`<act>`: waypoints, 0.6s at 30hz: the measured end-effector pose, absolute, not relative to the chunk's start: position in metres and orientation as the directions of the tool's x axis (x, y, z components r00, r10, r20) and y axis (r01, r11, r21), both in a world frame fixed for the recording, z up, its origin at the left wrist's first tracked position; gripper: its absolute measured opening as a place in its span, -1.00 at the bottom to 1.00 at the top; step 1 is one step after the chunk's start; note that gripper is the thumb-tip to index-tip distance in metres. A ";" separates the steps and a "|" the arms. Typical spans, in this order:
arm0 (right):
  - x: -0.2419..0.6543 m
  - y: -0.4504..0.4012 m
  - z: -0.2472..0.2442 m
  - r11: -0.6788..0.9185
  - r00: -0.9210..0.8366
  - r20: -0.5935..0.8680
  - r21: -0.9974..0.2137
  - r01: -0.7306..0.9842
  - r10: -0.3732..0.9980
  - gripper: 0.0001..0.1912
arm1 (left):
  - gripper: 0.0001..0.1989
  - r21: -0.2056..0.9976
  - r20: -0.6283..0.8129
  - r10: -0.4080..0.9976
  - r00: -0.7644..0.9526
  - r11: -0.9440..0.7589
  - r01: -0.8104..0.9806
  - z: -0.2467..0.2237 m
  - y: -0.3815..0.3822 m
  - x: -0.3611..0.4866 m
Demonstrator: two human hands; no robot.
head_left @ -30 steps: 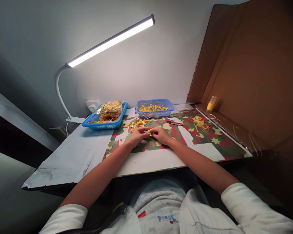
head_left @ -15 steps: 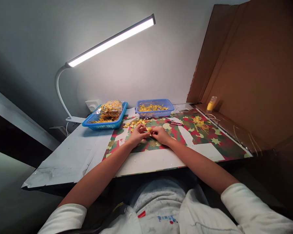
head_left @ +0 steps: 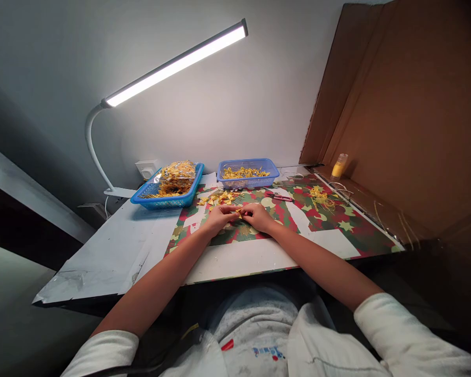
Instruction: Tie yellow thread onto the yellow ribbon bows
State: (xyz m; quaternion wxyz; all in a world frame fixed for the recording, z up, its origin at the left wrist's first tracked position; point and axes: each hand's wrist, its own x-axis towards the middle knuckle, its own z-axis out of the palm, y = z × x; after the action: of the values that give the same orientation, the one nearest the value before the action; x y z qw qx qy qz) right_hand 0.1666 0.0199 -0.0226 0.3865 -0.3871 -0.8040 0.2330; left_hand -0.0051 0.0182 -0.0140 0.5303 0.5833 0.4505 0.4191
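Note:
A small yellow ribbon bow (head_left: 239,212) is pinched between my two hands above the patterned sheet (head_left: 235,235). My left hand (head_left: 220,217) is closed on its left side, and my right hand (head_left: 258,217) grips it from the right. Fingers cover most of the bow. Just beyond my hands lies a loose pile of yellow bows (head_left: 224,197). To the right of the pile rests a pair of small red-handled thread snips (head_left: 279,197).
Against the wall stand a blue basket (head_left: 168,201) with a plastic bag and yellow pieces, and a lilac-blue basket (head_left: 248,182) of bows. Yellow strands (head_left: 322,199) lie at right, near a small jar (head_left: 339,166). A lamp (head_left: 176,65) hangs overhead; cardboard (head_left: 400,104) walls the right side.
My left fingers have come down and closed more over the bow, so less of it shows. My right hand stays almost where it was. The view has shifted slightly.

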 end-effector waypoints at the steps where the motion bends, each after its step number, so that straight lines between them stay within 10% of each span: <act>1: 0.166 0.020 -0.023 0.592 -0.401 0.442 -0.674 0.442 0.802 -0.82 | -0.58 0.996 0.007 0.969 0.246 -0.029 0.086 -0.013 0.018 -0.005; 18: 0.166 0.020 -0.024 0.592 -0.394 0.445 -0.659 0.464 0.804 -0.84 | -0.66 0.967 -0.015 0.961 0.276 -0.056 0.248 -0.009 0.016 -0.003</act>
State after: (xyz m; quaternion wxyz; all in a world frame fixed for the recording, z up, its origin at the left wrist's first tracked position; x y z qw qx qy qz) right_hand 0.1662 0.0202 -0.0236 0.3844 -0.3939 -0.8050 0.2214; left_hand -0.0027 0.0160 -0.0093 0.4915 0.6298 0.4800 0.3625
